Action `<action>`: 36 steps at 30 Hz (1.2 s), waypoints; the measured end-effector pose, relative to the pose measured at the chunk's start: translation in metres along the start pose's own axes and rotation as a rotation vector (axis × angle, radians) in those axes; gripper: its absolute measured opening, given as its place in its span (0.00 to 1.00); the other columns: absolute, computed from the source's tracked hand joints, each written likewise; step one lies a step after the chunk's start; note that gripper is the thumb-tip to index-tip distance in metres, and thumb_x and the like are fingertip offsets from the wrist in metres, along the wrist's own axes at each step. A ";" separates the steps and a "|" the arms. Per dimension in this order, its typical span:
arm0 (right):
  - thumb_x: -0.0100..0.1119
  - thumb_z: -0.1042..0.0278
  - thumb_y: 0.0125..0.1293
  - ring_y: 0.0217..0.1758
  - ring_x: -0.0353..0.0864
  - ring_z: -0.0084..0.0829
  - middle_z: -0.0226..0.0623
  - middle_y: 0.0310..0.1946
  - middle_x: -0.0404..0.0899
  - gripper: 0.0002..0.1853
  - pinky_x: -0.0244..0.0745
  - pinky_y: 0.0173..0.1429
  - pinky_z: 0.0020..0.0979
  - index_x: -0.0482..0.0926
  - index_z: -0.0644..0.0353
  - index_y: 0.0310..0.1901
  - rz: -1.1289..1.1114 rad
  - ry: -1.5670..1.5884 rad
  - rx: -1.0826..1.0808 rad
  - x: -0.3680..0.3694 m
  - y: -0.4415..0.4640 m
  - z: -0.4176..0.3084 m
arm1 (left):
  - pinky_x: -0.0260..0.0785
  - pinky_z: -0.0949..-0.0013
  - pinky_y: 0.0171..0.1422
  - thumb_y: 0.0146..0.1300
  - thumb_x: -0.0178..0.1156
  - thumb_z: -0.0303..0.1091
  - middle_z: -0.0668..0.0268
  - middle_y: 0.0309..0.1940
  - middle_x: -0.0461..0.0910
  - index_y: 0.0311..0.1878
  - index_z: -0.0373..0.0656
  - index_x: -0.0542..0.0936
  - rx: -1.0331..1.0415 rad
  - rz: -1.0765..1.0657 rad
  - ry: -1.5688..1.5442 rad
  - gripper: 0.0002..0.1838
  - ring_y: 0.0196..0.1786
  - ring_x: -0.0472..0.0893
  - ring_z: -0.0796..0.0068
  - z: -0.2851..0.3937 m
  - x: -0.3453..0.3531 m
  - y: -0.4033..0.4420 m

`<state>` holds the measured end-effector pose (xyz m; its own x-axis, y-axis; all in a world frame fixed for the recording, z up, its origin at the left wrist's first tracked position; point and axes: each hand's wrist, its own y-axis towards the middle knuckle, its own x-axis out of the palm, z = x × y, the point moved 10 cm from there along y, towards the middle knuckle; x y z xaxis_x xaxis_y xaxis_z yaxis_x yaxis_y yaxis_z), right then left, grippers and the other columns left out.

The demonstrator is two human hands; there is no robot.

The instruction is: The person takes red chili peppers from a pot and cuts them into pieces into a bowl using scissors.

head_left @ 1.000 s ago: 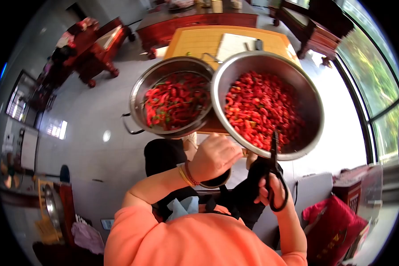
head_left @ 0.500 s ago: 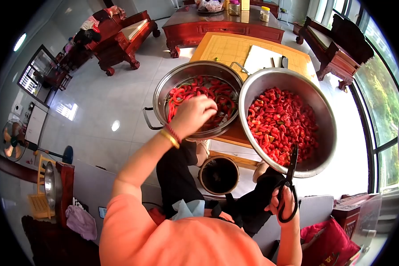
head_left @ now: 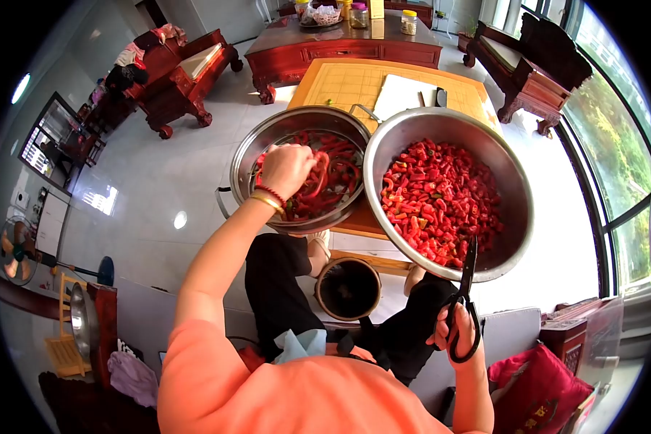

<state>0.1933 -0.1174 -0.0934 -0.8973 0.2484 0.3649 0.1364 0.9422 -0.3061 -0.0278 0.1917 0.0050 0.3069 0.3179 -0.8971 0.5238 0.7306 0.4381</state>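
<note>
My left hand [head_left: 287,171] is closed on a red pepper [head_left: 318,177] over the left side of a steel pot [head_left: 242,155], where long red peppers lie. Its fingertips are partly hidden. On the right, my right hand [head_left: 456,329] is wrapped round the handles of black scissors [head_left: 469,271], blades pointing up over the near rim of a large steel bowl [head_left: 517,217]. Cut red pepper pieces [head_left: 441,202] lie inside that bowl. The pot and bowl stand side by side at the near end of a wooden table [head_left: 333,76].
Between my legs on the floor stands a dark bucket [head_left: 348,289]. Behind the bowl, a white board [head_left: 401,94] lies on the table with a dark-handled tool. A red cushion [head_left: 539,383] is at the lower right, a fan [head_left: 22,249] at the left.
My left hand went from near the bowl's rim over the bucket to the pot, and now a pepper is lifted in it. My right hand still holds the scissors. The view has shifted.
</note>
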 end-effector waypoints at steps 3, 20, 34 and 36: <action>0.38 0.45 0.70 0.13 0.62 0.20 0.27 0.16 0.62 0.23 0.74 0.25 0.26 0.68 0.61 0.35 -0.022 -0.012 -0.008 0.005 0.004 0.001 | 0.64 0.61 0.40 0.53 0.62 0.36 0.66 0.26 0.79 0.26 0.44 0.77 -0.019 0.204 -0.012 0.08 0.35 0.77 0.64 -0.001 -0.039 -0.006; 0.67 0.57 0.48 0.23 0.67 0.27 0.33 0.20 0.65 0.23 0.63 0.30 0.29 0.71 0.63 0.40 0.174 -1.225 -0.209 0.000 -0.008 -0.144 | 0.67 0.78 0.31 0.55 0.63 0.27 0.66 0.24 0.80 0.31 0.35 0.80 0.060 0.138 -0.875 0.05 0.26 0.75 0.84 0.101 -0.091 0.039; 0.68 0.42 0.46 0.29 0.73 0.36 0.40 0.24 0.71 0.31 0.67 0.35 0.33 0.72 0.66 0.36 0.305 -1.335 -0.197 -0.022 0.026 -0.146 | 0.64 0.79 0.36 0.56 0.64 0.29 0.71 0.26 0.78 0.31 0.38 0.80 -0.037 0.447 -1.128 0.05 0.28 0.71 0.86 0.171 -0.067 0.051; 0.67 0.40 0.46 0.31 0.75 0.39 0.42 0.27 0.73 0.33 0.69 0.36 0.35 0.72 0.67 0.36 0.316 -1.326 -0.203 -0.021 0.027 -0.144 | 0.63 0.82 0.32 0.57 0.64 0.30 0.71 0.25 0.79 0.32 0.37 0.80 -0.117 0.451 -1.248 0.05 0.25 0.70 0.90 0.171 -0.050 0.052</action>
<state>0.2765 -0.0652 0.0171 -0.5265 0.1656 -0.8339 0.3629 0.9308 -0.0443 0.1201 0.1099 0.0826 0.9850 -0.1727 0.0056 0.1325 0.7756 0.6171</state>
